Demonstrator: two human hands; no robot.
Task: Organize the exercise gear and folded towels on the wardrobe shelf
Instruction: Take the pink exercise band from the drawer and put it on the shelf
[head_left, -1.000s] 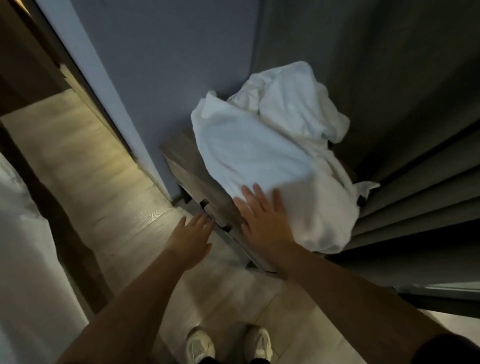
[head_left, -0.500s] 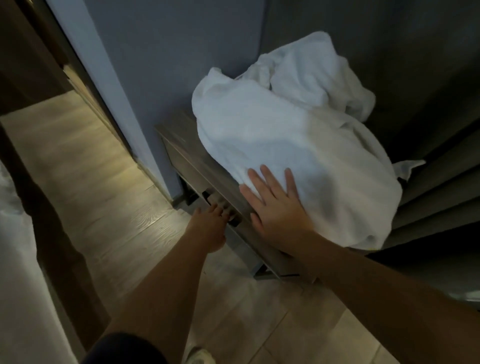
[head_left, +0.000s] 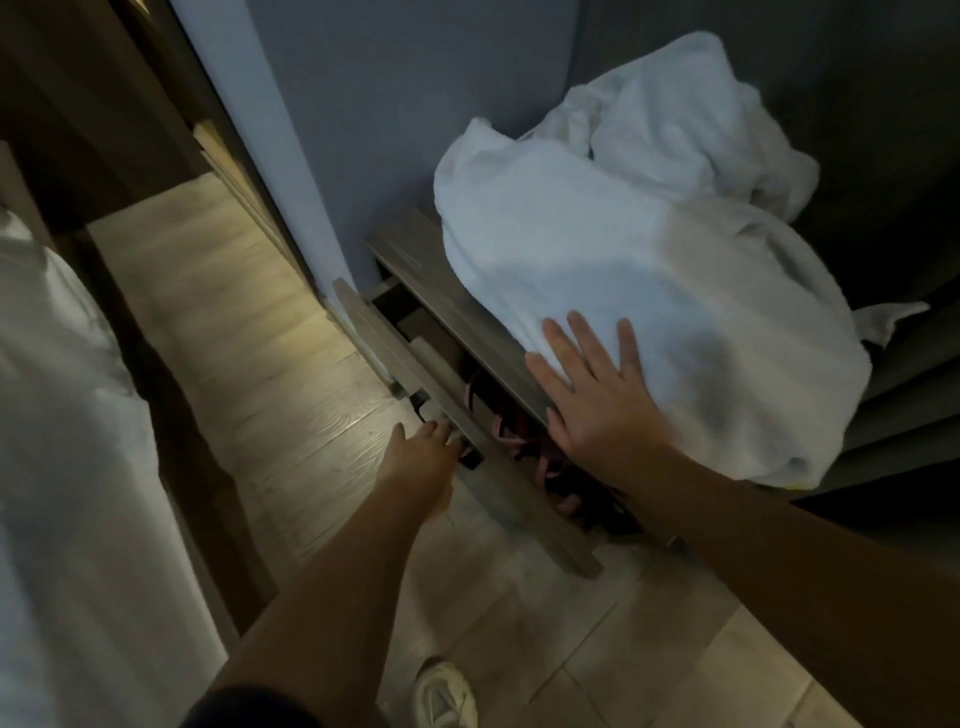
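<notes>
Both hands are at the low wooden unit: the left hand is curled around the front edge of the drawer, fingers hooked over its lip near a dark handle, while the right hand lies flat and spread, palm down, on the near edge of the white towel heap, holding nothing. That heap sits bunched and unfolded on the top of the unit, filling most of it and hanging over the near right corner. It looks like thick terry: soft, limp, fairly bulky and probably light for its size, so it will sag and trail if pinched at one spot. A sound hold would likely be at two corners or along one hem, to shake it flat for folding, or scooped from beneath with both forearms to move it whole. Inside the partly open drawer, pink and dark loops show, possibly resistance bands or a rope; I cannot tell which. If so, they would be light, springy and prone to tangle, best gathered as a bundle rather than pulled by one strand. Pale wood floor runs alongside.
</notes>
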